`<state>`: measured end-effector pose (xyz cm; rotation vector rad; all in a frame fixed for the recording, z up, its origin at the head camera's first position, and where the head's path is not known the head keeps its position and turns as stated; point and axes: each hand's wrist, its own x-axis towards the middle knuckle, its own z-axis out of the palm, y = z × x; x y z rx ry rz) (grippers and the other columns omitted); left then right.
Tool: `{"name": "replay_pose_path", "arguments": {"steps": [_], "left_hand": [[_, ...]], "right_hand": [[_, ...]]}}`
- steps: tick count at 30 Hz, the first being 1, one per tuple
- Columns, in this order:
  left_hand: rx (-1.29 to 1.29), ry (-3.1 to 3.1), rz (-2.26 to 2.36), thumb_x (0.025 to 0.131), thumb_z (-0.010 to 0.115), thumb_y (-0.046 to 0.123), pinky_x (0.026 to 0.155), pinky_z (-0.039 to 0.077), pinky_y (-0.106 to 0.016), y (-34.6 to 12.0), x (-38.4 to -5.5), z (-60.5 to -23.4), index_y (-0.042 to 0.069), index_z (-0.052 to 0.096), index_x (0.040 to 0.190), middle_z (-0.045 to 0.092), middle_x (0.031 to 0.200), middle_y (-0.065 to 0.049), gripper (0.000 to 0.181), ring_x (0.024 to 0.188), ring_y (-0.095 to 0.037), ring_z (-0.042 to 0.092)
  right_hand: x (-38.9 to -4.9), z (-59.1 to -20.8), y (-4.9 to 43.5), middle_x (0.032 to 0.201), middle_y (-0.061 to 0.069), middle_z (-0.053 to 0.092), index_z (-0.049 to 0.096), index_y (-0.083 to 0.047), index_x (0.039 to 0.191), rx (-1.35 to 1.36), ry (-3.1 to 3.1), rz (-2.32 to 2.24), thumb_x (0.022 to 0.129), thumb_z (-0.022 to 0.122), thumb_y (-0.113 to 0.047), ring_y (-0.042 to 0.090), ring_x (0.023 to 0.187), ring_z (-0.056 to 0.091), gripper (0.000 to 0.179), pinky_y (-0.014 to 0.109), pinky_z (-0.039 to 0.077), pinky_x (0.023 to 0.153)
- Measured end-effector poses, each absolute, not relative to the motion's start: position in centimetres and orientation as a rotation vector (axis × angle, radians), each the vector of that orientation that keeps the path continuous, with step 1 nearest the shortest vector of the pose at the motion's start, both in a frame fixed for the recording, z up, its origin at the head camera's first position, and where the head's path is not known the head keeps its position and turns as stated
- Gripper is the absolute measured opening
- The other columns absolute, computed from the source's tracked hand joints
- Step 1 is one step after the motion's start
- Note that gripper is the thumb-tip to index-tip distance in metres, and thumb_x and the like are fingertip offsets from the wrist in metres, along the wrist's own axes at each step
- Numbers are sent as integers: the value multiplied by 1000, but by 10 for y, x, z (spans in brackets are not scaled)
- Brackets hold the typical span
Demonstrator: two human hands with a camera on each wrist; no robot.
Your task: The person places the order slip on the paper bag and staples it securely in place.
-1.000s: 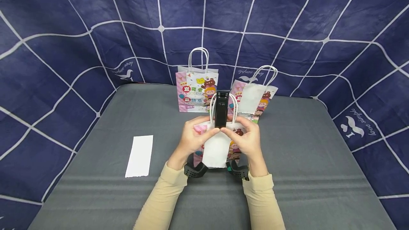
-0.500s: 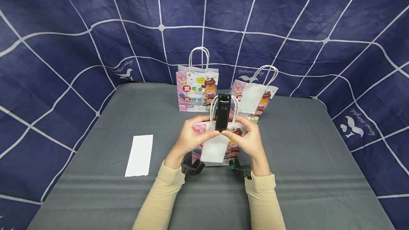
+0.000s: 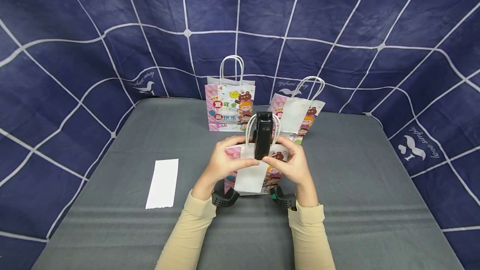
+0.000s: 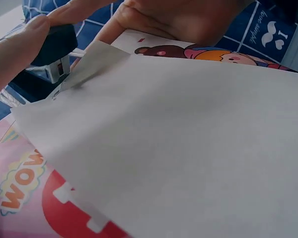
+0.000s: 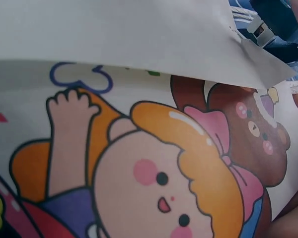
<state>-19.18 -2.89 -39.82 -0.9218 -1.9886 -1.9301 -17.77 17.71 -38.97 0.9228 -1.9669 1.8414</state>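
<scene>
A black stapler (image 3: 263, 136) stands over the top edge of a small printed paper bag (image 3: 275, 174) with white twisted handles, its jaws at a white paper slip (image 3: 250, 176) on the bag's front. My left hand (image 3: 223, 159) and right hand (image 3: 293, 159) hold it from both sides, thumbs at its near end and fingers behind the bag's rim. In the left wrist view, a thumb touches the stapler (image 4: 54, 47) and a corner of the slip (image 4: 179, 134) is lifted. The right wrist view has the stapler (image 5: 278, 29) at the slip's edge.
Another white slip (image 3: 163, 183) lies on the grey table (image 3: 112, 220) to the left. Two similar bags stand behind: one bag upright (image 3: 225, 105) and one bag tilted (image 3: 313, 116) with a slip on its front. A blue checked cloth (image 3: 213, 7) hangs around the table.
The stapler has shifted slightly right and toward me, tilting a little. My thumbs have come slightly lower and a bit apart at its near end. The other bags have not moved.
</scene>
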Motion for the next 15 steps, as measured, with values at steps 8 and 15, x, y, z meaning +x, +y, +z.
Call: {"name": "replay_pose_path", "arguments": {"steps": [8, 15], "left_hand": [[-939, -2024, -1922, 64, 79, -12, 91, 45, -35, -30, -178, -373, -12, 63, 108, 65, 105, -23, 46, 101, -22, 60], [-893, -2054, -1986, 75, 70, -12, 75, 53, -30, -30, -174, -367, -12, 63, 107, 65, 104, -23, 32, 91, -15, 61]], "right_hand": [[-180, -391, 180, 111, -2, 65, 62, -12, 119, 1025, -1866, 1861, 84, 72, -21, 12, 97, 59, 37, 23, 48, 81], [-180, -390, 181, 117, -1, 63, 60, -13, 124, 1103, -1779, 1936, 86, 70, -19, 13, 109, 56, 39, 25, 42, 93]]}}
